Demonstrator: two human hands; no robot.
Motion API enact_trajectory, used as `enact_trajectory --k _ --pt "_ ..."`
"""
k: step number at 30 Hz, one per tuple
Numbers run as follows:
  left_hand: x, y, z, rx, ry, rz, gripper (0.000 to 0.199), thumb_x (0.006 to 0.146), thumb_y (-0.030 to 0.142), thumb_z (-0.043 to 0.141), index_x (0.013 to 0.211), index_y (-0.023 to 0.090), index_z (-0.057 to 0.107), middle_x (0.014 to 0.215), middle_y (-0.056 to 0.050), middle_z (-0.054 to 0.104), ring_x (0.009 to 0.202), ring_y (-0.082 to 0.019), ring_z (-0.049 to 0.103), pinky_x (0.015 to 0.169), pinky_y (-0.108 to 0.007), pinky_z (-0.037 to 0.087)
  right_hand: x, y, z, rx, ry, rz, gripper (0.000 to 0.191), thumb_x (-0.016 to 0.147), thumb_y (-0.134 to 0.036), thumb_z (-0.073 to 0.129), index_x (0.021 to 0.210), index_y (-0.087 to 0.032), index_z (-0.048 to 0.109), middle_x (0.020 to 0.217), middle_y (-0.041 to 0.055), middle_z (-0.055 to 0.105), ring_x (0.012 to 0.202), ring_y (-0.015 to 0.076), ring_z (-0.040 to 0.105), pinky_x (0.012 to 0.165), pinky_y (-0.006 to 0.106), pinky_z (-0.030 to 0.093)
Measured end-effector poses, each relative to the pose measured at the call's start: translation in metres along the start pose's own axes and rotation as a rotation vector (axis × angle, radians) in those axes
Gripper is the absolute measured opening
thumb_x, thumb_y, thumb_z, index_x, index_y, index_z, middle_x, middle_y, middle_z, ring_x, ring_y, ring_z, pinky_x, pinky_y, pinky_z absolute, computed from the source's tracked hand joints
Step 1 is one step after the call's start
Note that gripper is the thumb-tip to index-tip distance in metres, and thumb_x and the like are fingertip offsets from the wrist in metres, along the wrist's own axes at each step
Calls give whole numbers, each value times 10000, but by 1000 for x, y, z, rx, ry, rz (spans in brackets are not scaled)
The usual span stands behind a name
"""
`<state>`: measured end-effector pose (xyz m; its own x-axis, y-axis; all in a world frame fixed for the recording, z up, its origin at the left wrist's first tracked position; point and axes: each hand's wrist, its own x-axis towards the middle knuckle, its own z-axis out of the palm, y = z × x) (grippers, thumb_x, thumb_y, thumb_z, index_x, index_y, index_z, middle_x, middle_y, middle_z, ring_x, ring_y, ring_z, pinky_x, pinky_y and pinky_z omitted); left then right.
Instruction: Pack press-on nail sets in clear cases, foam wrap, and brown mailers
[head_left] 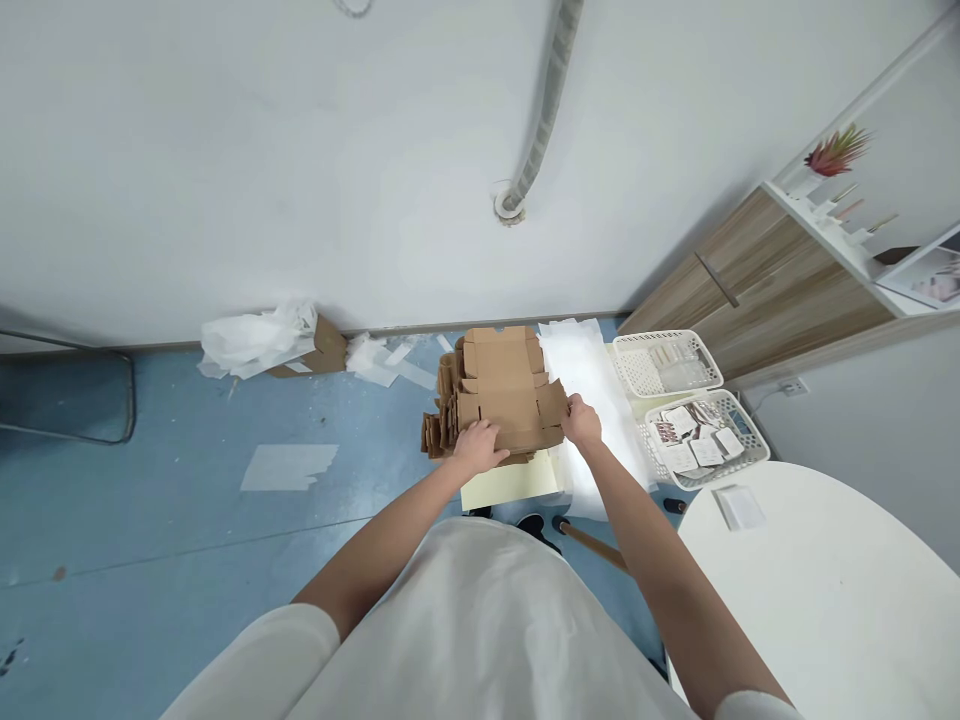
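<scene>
A stack of brown cardboard box blanks (pixel 442 410) lies in front of me on a low surface with a pale yellow sheet (pixel 510 487). The top cardboard box (pixel 504 375) is unfolded, with its slots and side flaps showing. My left hand (pixel 478 447) rests on its near left edge, fingers stretched out and thumb apart. At the right edge, my right hand (pixel 582 420) pinches a side flap that is tilted up. White sheets of thin packing material (pixel 589 390) lie just right of the stack, beneath my right hand and forearm.
Two white plastic baskets (pixel 646 372) holding small packets and cards stand on the right. A round white table (pixel 825 580) carries a small white packet (pixel 739 507). A wooden cabinet (pixel 757 290) stands behind. An open carton (pixel 327 347) with white wrapping sits by the wall.
</scene>
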<state>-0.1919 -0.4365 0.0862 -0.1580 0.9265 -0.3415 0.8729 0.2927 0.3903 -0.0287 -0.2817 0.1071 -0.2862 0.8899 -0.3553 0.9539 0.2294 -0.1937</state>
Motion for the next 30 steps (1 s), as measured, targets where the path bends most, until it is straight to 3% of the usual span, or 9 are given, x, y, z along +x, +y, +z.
enact_trajectory --k 7,10,15,18,20,23,26,28,30 --pt "1 15 -4 51 107 93 373 812 446 418 1066 203 543 1062 -98 543 1018 -266 491 901 -445 274 -9 -3 -22 420 -22 -20 243 830 -258 336 1062 -194 368 778 53 616 654 166 589 602 263 404" --pt "1 15 -5 30 127 150 306 868 334 333 1011 198 567 986 -92 576 957 -236 530 858 -398 324 -15 2 -24 658 -26 -56 316 830 -331 344 1117 -199 343 850 52 622 695 157 601 628 266 433" --pt "-1 12 -10 15 124 96 319 882 236 276 906 184 590 902 -91 601 863 -204 567 756 -331 400 -42 13 6 731 262 -33 367 833 -403 296 1101 -178 406 1052 94 567 880 165 565 747 291 433" --pt "-3 11 -15 57 147 103 326 885 244 267 893 188 589 887 -78 611 824 -196 573 738 -327 404 -58 16 29 568 63 -110 254 817 -312 348 958 -190 520 958 69 608 906 187 561 817 324 404" --pt "-6 11 -19 85 184 144 343 891 250 251 899 185 588 881 -76 617 817 -196 570 752 -340 391 -62 15 33 565 -25 -132 241 795 -273 393 968 -189 538 1015 72 604 969 192 546 855 330 390" --pt "-10 12 -24 70 240 218 346 897 256 244 946 195 581 896 -70 622 859 -187 554 813 -349 349 -60 12 19 776 72 -145 394 813 -334 384 1168 -173 441 1185 103 531 1048 183 516 855 322 409" --pt "-15 17 -26 50 249 312 336 895 241 252 975 208 577 913 -66 621 887 -175 534 868 -353 298 -55 9 -8 921 115 -165 584 798 -426 421 1310 -179 283 1251 135 480 992 186 556 773 310 455" --pt "-18 23 -24 53 239 375 337 894 234 252 981 210 577 906 -70 620 893 -176 525 880 -358 281 -52 9 -23 850 117 -117 624 771 -433 469 1315 -189 285 1195 124 532 945 190 578 748 308 460" --pt "-19 29 -21 51 236 411 335 894 237 256 994 218 575 904 -71 620 911 -179 515 888 -361 269 -53 10 -32 675 132 -62 528 778 -408 462 1258 -203 388 1099 91 597 910 192 590 757 313 449"
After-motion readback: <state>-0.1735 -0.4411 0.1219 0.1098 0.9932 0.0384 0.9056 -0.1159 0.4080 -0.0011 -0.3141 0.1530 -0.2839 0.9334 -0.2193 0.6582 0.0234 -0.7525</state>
